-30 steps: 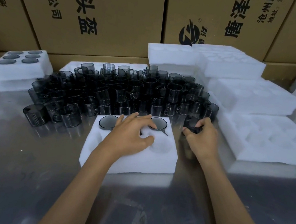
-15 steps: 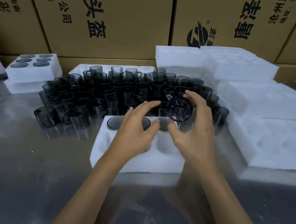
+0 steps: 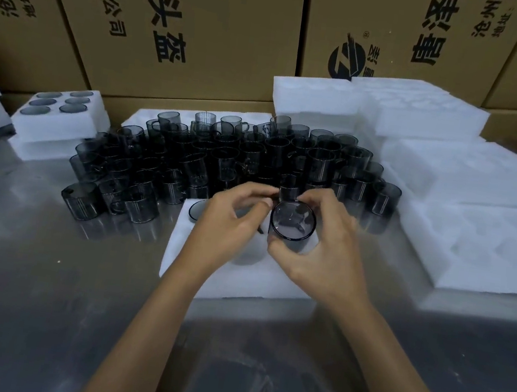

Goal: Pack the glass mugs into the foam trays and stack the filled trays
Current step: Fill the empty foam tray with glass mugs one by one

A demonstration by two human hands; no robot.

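Glass mug [image 3: 291, 229] is held above the far-right part of the foam tray [image 3: 239, 280], mouth tilted toward me. My right hand [image 3: 325, 254] grips its wall, thumb under, fingers over. Left hand [image 3: 230, 221] has fingertips at the mug's left rim, loosely curled; whether it pinches, I can't tell. One seated mug [image 3: 198, 209] in the tray's far-left pocket. Next I'd upend it, line the handle with the slot and press down squarely.
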